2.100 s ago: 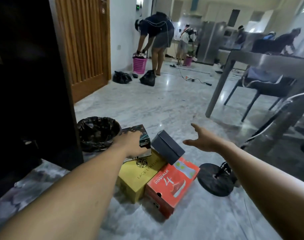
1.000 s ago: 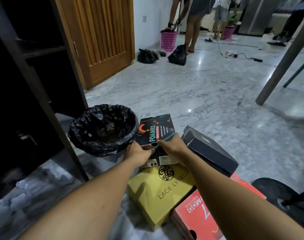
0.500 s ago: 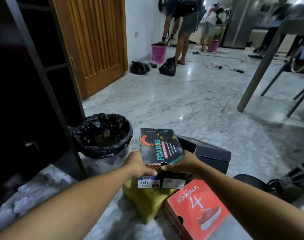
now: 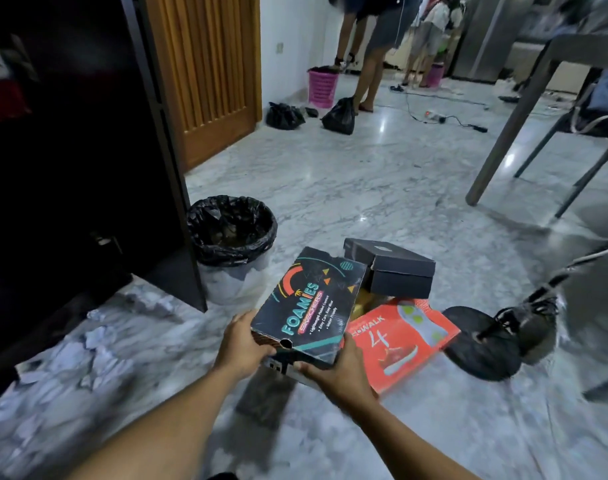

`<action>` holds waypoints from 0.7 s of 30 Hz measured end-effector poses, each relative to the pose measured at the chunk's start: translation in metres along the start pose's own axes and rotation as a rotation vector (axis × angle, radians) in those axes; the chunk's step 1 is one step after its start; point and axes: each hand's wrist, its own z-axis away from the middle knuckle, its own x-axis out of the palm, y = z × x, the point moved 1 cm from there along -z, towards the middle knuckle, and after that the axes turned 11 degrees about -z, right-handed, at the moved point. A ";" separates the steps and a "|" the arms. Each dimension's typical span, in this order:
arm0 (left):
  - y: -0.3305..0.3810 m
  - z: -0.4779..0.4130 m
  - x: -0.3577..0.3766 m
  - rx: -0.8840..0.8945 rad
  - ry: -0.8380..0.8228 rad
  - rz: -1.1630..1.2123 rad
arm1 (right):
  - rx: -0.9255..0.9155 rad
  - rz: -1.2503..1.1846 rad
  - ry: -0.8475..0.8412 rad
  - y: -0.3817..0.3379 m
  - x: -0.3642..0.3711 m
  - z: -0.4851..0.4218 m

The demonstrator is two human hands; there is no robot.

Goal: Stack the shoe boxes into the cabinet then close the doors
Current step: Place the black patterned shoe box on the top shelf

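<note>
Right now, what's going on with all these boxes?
A person is holding the Foamies shoe box in both hands, left hand and right hand gripping its near end, above the floor. An orange box and a black box sit piled beyond it. The dark cabinet stands to the left, beside a lined bin.

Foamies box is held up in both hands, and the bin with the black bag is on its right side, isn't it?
Not quite. In the head view the left hand and the right hand do both hold the Foamies box, but the bin with the black bag is on its left side, next to the dark cabinet.
</note>
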 end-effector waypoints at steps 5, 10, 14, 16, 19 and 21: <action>-0.006 0.008 0.018 -0.206 0.227 0.152 | 0.003 -0.024 0.033 0.012 0.009 -0.023; 0.027 0.033 0.032 -0.254 0.334 0.285 | -0.044 0.127 0.066 -0.010 -0.017 -0.066; 0.041 0.048 0.056 -0.186 0.253 0.298 | -0.094 0.312 -0.026 -0.031 -0.039 -0.120; 0.044 0.050 0.068 -0.164 0.218 0.272 | -0.104 0.406 -0.078 -0.039 -0.047 -0.151; 0.044 0.045 0.082 -0.174 0.200 0.243 | -0.095 0.456 -0.139 -0.047 -0.057 -0.194; 0.043 0.039 0.088 -0.186 0.222 0.240 | -0.067 0.460 -0.178 -0.046 -0.062 -0.217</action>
